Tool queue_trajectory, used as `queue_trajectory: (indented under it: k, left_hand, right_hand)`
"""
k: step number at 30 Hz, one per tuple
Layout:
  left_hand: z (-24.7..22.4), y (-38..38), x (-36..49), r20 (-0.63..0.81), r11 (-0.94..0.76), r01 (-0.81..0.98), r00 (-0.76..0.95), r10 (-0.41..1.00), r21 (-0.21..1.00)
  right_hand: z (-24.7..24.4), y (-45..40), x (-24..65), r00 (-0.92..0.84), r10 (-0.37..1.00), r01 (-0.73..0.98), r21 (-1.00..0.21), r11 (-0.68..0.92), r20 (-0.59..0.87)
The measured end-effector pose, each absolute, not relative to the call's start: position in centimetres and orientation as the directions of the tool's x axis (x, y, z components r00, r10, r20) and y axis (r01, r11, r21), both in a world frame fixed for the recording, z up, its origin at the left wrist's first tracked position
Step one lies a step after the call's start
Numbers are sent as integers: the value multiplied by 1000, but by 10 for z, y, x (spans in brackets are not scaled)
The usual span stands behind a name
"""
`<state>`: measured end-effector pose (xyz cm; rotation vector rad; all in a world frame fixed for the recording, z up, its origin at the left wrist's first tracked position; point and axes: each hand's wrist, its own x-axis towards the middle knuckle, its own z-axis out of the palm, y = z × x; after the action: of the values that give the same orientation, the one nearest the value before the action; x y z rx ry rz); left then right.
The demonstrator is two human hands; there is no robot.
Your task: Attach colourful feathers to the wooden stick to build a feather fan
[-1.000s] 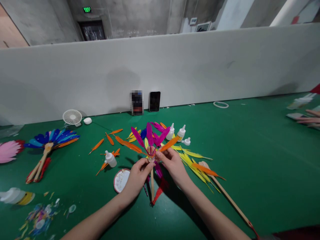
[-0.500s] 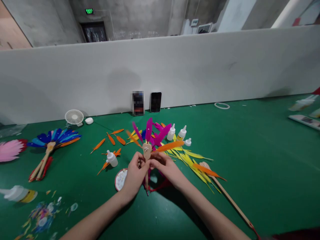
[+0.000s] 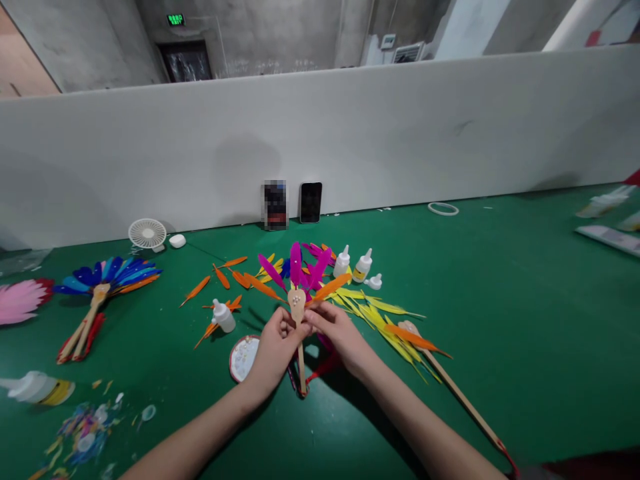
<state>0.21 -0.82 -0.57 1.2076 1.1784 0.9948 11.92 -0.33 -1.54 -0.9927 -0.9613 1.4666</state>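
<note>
A small feather fan point(image 3: 297, 303) with a wooden handle stands upright between my hands, magenta feathers at its top and an orange one on each side. Small pearly dots mark its wooden head. My left hand point(image 3: 277, 343) is closed round the handle just under the head. The fingers of my right hand point(image 3: 337, 333) are pinched together at the right edge of the head, by the base of the right orange feather point(image 3: 333, 288). Beside my left wrist lies a round dish point(image 3: 244, 358) of small beads, partly covered by that hand.
Glue bottles point(image 3: 223, 316) stand left and behind, near loose orange feathers point(image 3: 196, 291). Yellow feathers point(image 3: 395, 333) and another wooden handle point(image 3: 465, 400) lie right. A blue fan point(image 3: 103, 290) is far left; two phones point(image 3: 311, 203) lean on the white partition point(image 3: 375, 133).
The fan has turned to face me more squarely, and its side feathers now spread more evenly. The lower handle has swung slightly right. Both hands have stayed close to it.
</note>
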Motion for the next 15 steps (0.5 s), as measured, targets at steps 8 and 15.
queue_trajectory:
  k: [8, 15]
  left_hand:
    - [-10, -9, 2, -122, 110, 96, 131, 984, 989]
    - [-12, -8, 2, -98, 84, 104, 129, 987, 991]
  right_hand:
    - [-15, -4, 120, -67, 996, -233, -969, -80, -66]
    - [-15, -2, 120, -88, 995, -196, -978, -65, -49]
